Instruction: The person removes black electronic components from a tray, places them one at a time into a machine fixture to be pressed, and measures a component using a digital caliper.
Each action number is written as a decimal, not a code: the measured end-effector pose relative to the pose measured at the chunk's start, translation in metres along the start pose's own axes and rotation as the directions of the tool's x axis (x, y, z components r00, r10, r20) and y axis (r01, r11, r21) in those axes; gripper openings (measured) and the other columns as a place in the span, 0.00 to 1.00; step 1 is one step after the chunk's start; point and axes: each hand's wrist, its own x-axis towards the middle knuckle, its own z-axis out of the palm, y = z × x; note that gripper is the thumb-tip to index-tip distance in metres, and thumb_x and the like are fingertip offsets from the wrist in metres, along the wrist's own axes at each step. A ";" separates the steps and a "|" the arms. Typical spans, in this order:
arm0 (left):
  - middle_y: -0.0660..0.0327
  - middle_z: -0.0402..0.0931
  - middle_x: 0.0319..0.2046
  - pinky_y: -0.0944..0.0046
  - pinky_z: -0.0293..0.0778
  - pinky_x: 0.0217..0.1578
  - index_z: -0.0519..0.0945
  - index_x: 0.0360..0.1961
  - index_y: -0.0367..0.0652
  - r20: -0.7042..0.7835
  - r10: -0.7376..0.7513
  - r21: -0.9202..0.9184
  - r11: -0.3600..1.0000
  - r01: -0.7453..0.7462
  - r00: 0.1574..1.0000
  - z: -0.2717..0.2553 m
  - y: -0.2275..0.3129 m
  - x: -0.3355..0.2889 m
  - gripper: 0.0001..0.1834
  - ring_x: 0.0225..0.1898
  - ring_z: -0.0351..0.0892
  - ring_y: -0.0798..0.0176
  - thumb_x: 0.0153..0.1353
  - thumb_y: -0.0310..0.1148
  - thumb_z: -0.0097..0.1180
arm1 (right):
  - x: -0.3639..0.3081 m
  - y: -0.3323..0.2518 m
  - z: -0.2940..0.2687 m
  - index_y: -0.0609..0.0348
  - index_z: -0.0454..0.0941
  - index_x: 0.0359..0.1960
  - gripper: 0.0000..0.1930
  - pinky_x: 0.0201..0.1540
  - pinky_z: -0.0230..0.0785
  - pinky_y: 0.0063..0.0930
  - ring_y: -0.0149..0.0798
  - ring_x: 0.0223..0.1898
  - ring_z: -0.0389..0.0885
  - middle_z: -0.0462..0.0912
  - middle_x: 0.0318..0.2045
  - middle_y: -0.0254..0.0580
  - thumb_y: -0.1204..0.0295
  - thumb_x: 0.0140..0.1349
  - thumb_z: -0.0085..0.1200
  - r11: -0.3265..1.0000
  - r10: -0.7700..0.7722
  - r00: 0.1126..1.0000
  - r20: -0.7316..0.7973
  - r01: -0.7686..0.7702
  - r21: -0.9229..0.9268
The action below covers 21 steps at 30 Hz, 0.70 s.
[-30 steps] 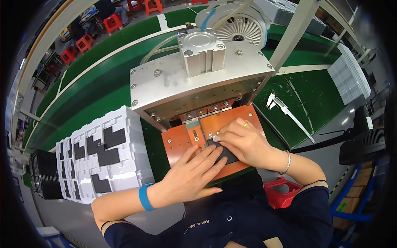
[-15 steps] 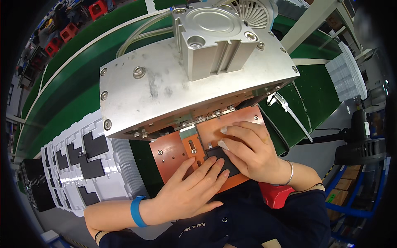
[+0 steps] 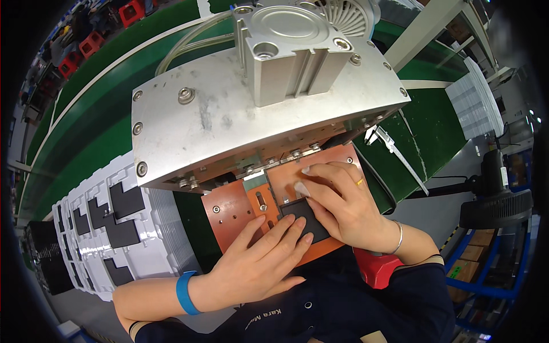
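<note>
A flat black piece (image 3: pixel 311 219) lies on the orange fixture plate (image 3: pixel 290 176) under the front of the metal press (image 3: pixel 183 123). My left hand (image 3: pixel 257 258) rests with its fingers stretched out, the tips on the black piece's left part. At the piece's far right edge is my right hand (image 3: pixel 350 207), fingers bent, thumb and index tips close together. White covers show on two of its fingertips. Whether anything small sits in that pinch is hidden. A slotted metal block (image 3: pixel 260 197) is fixed left of the piece.
Stacked white trays (image 3: pixel 157 223) with black L-shaped pieces (image 3: pixel 123 231) stand at left. A caliper (image 3: pixel 397 154) lies on the green table (image 3: pixel 423 123) at right. Beyond it are a white stack (image 3: pixel 474 100) and a black fan (image 3: pixel 497 206). A red object (image 3: pixel 374 268) sits by my right elbow.
The right index fingertip has shifted slightly away from the black piece, and a small metal part beside it shows more. My left hand stays on the piece. The whole view has moved a little.
</note>
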 end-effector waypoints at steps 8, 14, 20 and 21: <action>0.55 0.69 0.60 0.46 0.60 0.61 0.73 0.59 0.46 -0.011 0.003 -0.021 1.000 -0.003 1.000 0.001 0.000 0.000 0.33 0.62 0.67 0.54 0.59 0.57 0.56 | -0.003 0.001 -0.001 0.56 0.80 0.42 0.16 0.48 0.67 0.36 0.45 0.51 0.70 0.75 0.48 0.41 0.77 0.48 0.58 0.992 -0.123 0.988 0.090 0.125 -0.018; 0.54 0.69 0.60 0.47 0.60 0.61 0.73 0.59 0.46 -0.005 0.001 -0.026 1.000 -0.001 1.000 0.000 0.000 -0.001 0.33 0.63 0.67 0.54 0.59 0.57 0.56 | -0.002 -0.002 0.005 0.54 0.80 0.43 0.17 0.49 0.65 0.36 0.44 0.51 0.70 0.75 0.50 0.40 0.76 0.49 0.57 0.999 -0.024 0.999 0.025 0.025 -0.034; 0.55 0.69 0.60 0.47 0.60 0.61 0.74 0.59 0.47 -0.015 0.005 -0.017 1.000 -0.005 1.000 0.001 0.000 0.001 0.33 0.62 0.67 0.55 0.58 0.58 0.56 | -0.002 0.002 -0.001 0.50 0.83 0.43 0.17 0.52 0.65 0.40 0.49 0.51 0.70 0.76 0.49 0.43 0.77 0.49 0.59 0.995 -0.102 0.985 0.142 0.099 0.032; 0.55 0.69 0.60 0.47 0.60 0.61 0.74 0.59 0.47 -0.012 0.010 -0.017 1.000 -0.010 1.000 0.001 0.000 0.001 0.33 0.62 0.67 0.55 0.58 0.58 0.56 | -0.002 0.002 -0.001 0.50 0.83 0.43 0.17 0.52 0.65 0.40 0.49 0.51 0.70 0.76 0.49 0.43 0.77 0.49 0.59 0.995 -0.097 0.986 0.139 0.094 0.031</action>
